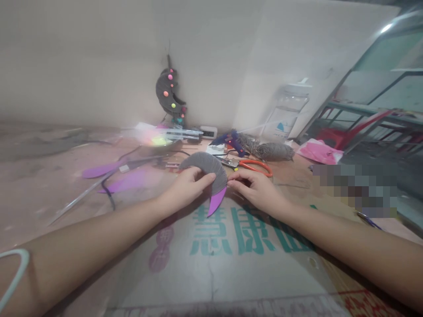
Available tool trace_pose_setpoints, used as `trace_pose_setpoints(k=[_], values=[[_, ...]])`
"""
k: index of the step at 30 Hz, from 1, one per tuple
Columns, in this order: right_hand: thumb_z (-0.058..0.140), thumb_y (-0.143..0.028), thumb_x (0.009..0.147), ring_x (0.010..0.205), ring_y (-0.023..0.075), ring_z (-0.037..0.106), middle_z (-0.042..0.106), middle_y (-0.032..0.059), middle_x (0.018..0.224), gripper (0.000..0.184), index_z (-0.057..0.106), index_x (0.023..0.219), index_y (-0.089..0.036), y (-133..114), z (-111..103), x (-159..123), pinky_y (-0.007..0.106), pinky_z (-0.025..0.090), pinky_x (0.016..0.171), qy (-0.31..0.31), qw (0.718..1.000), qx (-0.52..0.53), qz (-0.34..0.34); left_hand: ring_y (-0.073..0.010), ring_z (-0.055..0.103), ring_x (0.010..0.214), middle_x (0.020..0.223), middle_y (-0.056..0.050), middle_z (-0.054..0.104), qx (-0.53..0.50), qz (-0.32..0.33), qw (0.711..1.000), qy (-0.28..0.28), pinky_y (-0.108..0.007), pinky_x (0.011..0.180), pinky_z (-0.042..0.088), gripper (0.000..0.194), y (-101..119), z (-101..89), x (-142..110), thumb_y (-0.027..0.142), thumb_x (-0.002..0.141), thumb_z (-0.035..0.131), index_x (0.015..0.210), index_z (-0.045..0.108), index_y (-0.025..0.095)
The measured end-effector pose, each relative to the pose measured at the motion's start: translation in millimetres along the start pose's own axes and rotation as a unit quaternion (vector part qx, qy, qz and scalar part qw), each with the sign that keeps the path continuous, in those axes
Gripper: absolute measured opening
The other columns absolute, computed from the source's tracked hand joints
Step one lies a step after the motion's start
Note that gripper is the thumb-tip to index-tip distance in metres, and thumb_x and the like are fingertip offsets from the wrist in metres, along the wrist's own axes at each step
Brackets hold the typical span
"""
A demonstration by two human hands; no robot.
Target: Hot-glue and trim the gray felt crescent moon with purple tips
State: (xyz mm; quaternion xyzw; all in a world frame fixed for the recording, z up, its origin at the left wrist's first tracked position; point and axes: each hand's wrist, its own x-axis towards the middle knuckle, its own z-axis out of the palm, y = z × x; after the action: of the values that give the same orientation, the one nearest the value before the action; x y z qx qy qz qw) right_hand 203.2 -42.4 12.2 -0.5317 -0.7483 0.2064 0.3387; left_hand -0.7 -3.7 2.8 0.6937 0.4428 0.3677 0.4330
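My left hand [187,187] grips a crescent-shaped piece [216,169] from its inner side, thumb lying across the front. Grey yarn is wound closely around most of this crescent, and its lower tip [217,202] is bare purple. At the crescent's right edge, my right hand [256,189] has its thumb and fingers pinched together; whatever sits between them is too small to make out. Orange-handled scissors [254,166] lie just behind my right hand. A bundle of grey yarn [274,149] rests farther back.
A blue glue gun [233,141] stands behind the scissors. Purple cut pieces [101,170] lie on the left. Against the wall is a dark crescent with coloured balls [163,92]. A clear bottle [286,110] and a pink packet [320,151] are at right. Printed cardboard [211,273] lies beneath my arms.
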Motion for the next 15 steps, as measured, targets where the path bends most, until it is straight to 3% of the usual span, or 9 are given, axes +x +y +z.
trace_pose_setpoints(k=[8,12,15], values=[[0.057,-0.037,0.086,0.074,0.0159,0.06,0.068,0.0026,0.08,0.024,0.07,0.085,-0.017,-2.9,-3.5,1.1,0.027,0.045,0.069,-0.035,0.998,0.043,0.01,-0.0155,0.052,0.058,0.059,0.0,0.055,0.062,0.038,0.997,-0.02,-0.026,0.053,0.036,0.041,-0.4,-0.6,-0.5,0.054,0.081,0.058,0.06,0.055,0.018],[0.06,-0.04,0.083,0.056,0.0113,0.05,0.058,-0.0019,0.062,0.026,0.066,0.075,-0.017,-4.2,-2.5,-0.4,0.024,0.038,0.054,-0.061,0.994,0.076,0.054,-0.0151,0.051,0.057,0.057,0.0,0.055,0.082,0.056,0.993,-0.068,-0.026,0.051,0.034,0.042,1.3,-1.7,-2.6,0.053,0.084,0.054,0.061,0.056,0.018],[0.059,-0.045,0.084,0.045,0.0086,0.039,0.047,-0.0055,0.051,0.031,0.059,0.07,-0.018,-5.5,-1.1,-1.7,0.023,0.029,0.045,-0.067,0.985,0.129,0.094,-0.015,0.053,0.06,0.063,-0.001,0.057,0.074,0.067,0.992,-0.074,-0.025,0.054,0.037,0.041,1.1,-2.1,-3.6,0.054,0.085,0.053,0.065,0.054,0.019]])
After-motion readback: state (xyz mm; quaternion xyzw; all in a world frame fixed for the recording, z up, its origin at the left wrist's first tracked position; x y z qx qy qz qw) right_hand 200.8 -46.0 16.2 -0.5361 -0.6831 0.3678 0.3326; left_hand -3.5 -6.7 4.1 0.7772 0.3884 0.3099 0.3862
